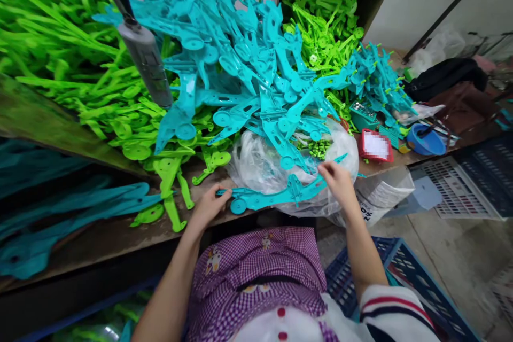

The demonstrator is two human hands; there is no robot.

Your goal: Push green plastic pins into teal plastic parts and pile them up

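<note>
A long teal plastic part point(276, 197) lies across the front edge of the wooden bench point(108, 235). My left hand point(210, 206) pinches its left end beside a round disc. My right hand point(339, 181) is closed on the right end, over a clear plastic bag point(260, 165) that holds small green pieces point(315, 148). Behind rises a big heap of teal parts point(240, 64). Green parts point(72, 48) are piled at the left.
A cardboard box of green parts point(320, 5) stands at the back. A grey cylindrical tool point(146, 67) hangs over the pile. A red tray point(375, 145), a blue bowl point(425, 140) and newspaper point(380, 192) sit at right. Crates point(404, 272) stand on the floor.
</note>
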